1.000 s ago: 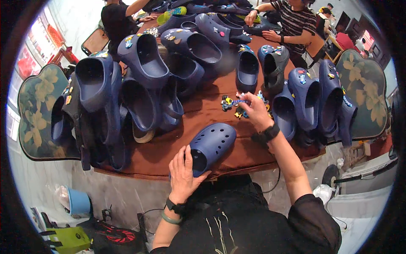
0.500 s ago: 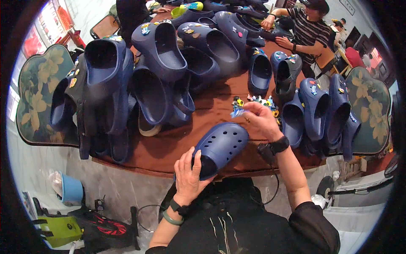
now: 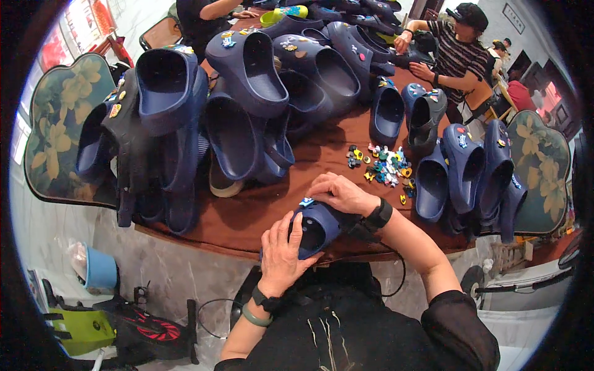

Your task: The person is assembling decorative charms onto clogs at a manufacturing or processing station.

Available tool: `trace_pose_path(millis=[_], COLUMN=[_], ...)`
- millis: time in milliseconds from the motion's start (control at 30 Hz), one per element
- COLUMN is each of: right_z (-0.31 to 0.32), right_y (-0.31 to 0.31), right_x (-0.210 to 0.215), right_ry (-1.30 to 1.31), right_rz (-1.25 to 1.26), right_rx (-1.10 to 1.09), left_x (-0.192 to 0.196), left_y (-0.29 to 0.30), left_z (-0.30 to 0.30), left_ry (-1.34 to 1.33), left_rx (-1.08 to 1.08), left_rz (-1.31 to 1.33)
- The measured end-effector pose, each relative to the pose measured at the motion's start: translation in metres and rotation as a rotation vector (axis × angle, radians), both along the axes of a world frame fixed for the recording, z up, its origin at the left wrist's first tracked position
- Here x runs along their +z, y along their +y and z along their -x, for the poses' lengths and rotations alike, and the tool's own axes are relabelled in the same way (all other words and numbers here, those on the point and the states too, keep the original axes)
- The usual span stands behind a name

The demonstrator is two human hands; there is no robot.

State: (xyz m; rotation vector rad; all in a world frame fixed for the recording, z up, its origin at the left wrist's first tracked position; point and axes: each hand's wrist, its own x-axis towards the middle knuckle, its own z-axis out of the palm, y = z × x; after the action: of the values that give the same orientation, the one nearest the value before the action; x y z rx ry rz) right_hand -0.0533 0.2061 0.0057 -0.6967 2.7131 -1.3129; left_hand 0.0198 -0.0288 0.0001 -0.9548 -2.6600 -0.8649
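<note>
A navy clog (image 3: 328, 224) with holes in its upper stands near the table's front edge, its opening turned toward me. My left hand (image 3: 281, 250) grips its left side, thumb over the rim and fingers along the outside. Above the clog's upper, my right hand (image 3: 342, 195) pinches a small blue and white shoe charm (image 3: 306, 201) at the clog's top left. Whether the charm is in a hole cannot be seen. Beyond my right hand lies a pile of small colourful shoe charms (image 3: 388, 166).
Stacked navy clogs (image 3: 232, 136) crowd the table's left side, and more decorated clogs (image 3: 464, 164) stand at the right. Across the brown-covered table (image 3: 315, 151), a person in a striped top (image 3: 461, 62) works with dark clogs. A blue bucket (image 3: 101, 269) sits on the floor at left.
My right hand has brought the charm from beside the pile down and left onto the clog. The clog has tipped, so its opening shows more and its holed upper less.
</note>
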Motion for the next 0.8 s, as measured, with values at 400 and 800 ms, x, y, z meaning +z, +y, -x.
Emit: trace_pose_path(millis=[400,800], right_z=[-0.021,-0.032], right_y=[-0.006,-0.016], right_x=[0.021,0.034], right_ry=[0.478,0.376], right_rz=[-0.443,-0.737], right_rx=[0.144,0.23], left_x=[0.002,0.001], left_y=[0.0,0.004], left_z=[0.0,0.001], left_ry=[-0.014,0.008], left_rx=[0.005,-0.008], left_rz=[0.013,0.028])
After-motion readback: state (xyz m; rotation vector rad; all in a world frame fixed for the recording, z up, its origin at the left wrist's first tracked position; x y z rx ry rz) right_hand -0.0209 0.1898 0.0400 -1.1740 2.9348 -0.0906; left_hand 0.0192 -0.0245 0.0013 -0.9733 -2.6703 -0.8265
